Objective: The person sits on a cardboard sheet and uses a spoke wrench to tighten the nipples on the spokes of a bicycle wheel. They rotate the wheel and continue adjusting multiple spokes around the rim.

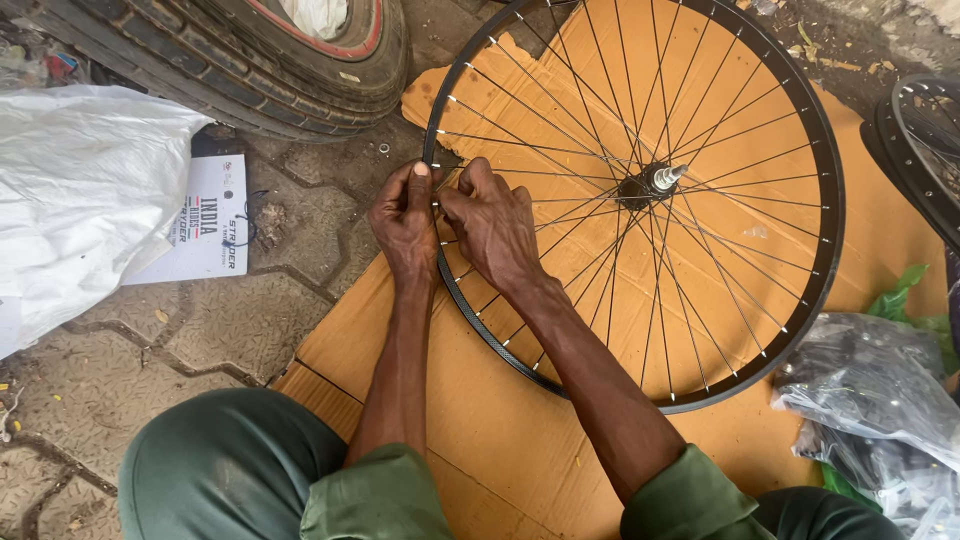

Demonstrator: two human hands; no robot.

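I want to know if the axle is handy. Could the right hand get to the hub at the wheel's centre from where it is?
Probably yes: the right hand rests on the spokes and the hub lies uncovered.

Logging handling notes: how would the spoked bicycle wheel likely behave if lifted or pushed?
The wheel looks light for its size: thin rim, mostly open spokes. Lying flat on the cardboard, it would probably slide, not roll. The left hand and right hand grip its rim.

Soft, even daylight; shadows are faint beneath the wheel rim [826, 215]. Focus is sharp around the rim, with slight bending toward the frame edges.
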